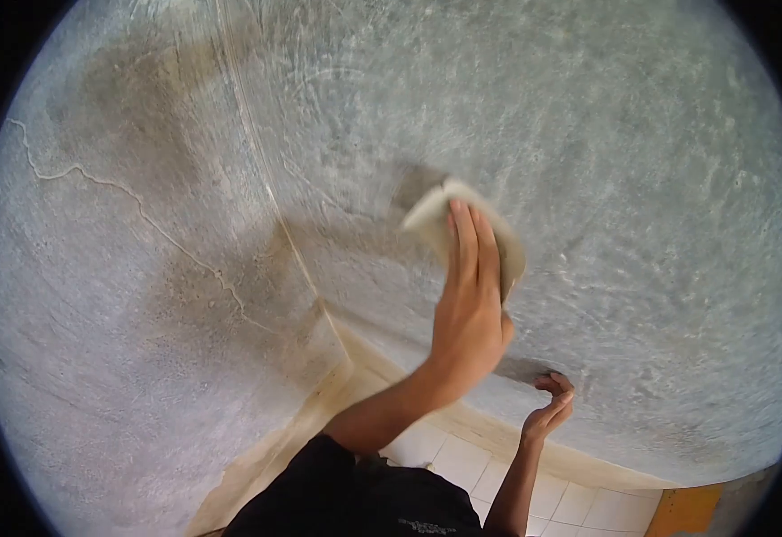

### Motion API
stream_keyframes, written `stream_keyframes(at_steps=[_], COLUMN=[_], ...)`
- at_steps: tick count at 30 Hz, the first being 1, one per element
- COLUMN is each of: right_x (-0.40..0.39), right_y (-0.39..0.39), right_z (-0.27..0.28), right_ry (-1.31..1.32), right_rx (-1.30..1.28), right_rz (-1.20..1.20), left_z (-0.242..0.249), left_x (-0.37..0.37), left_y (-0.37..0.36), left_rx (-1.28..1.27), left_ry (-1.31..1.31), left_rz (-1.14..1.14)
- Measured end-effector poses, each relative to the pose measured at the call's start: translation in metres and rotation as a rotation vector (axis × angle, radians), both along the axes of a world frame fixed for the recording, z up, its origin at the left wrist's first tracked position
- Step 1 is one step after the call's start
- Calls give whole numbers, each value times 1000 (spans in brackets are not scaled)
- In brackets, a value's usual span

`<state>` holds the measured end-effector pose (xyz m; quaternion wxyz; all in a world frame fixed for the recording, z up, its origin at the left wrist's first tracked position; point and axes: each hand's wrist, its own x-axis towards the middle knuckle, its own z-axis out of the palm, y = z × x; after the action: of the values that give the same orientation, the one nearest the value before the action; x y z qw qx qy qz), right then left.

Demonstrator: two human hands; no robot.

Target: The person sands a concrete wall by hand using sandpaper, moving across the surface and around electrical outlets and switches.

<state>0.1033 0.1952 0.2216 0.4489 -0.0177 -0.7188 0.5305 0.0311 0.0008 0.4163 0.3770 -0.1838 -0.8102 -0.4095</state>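
Note:
My left hand [473,318] presses a bent, cream-coloured sheet of sandpaper [429,217] against the grey plaster wall [641,197]. Its fingers lie along the back of the sheet, and the thumb is at the right edge. The sheet's upper left end is folded and a little blurred. Lower and to the right, my right hand [553,404] is raised close to the same wall with loosely curved fingers and nothing visible in them.
On the left, an adjoining wall [95,295] carries a long crack and meets the grey wall at a corner. A beige band [552,455] runs along the wall's foot above white floor tiles [462,464]. An orange-brown panel [684,510] stands at lower right.

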Motion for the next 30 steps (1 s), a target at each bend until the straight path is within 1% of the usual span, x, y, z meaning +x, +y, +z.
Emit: stream_keyframes(at_steps=[2, 3, 6, 10, 11, 14, 15, 18, 19, 20, 22, 24, 25, 28, 29, 30], right_x=[-1, -1, -3, -5, -2, -1, -2, -2, -2, -3, -3, 0, 0, -3, -2, -4], right_y=[1, 1, 0, -2, -2, -1, 0, 0, 1, 0, -1, 0, -1, -5, -5, -5], right_z=[-1, -1, -3, -1, 1, 0, -1, -4, -4, -4, -2, -1, -1, 2, 2, 1], right_ry=[3, -1, 2, -7, -21, -15, -18, -23, -23, -25, -24, -24, -16, -8, -14, -13], right_rx=[-1, -6, -3, 14, 10, 0, 8, 15, 13, 9, -3, -4, -4, -12, -12, -11], right_rz=[9, 5, -29, -57, -56, -31, -41, -62, -56, -49, -41, -35, -36, -51, -54, -55], left_z=[23, 23, 20, 3, 7, 39, 44, 20, 16, 7, 22, 34, 43, 33, 26, 23], left_x=[-16, -32, -22, 6, -1, -33, -37, -12, -1, -1, -4, -24, -31, -14, -3, 0], left_y=[-20, -33, -40, 3, 2, -27, -37, -12, -1, 6, 1, -22, -32, -24, -14, -8], left_rx=[75, 147, 224, -43, -7, 12, -18, 123, 75, -32, -14, 73, 67, 157, 183, 114], left_ry=[57, 99, -111, -28, 15, 200, 184, 83, 98, 159, 140, 195, 166, 81, 34, 84], left_rz=[32, 74, 113, -56, -56, 76, 151, -5, -82, -62, -21, -4, 97, -61, -158, -125])
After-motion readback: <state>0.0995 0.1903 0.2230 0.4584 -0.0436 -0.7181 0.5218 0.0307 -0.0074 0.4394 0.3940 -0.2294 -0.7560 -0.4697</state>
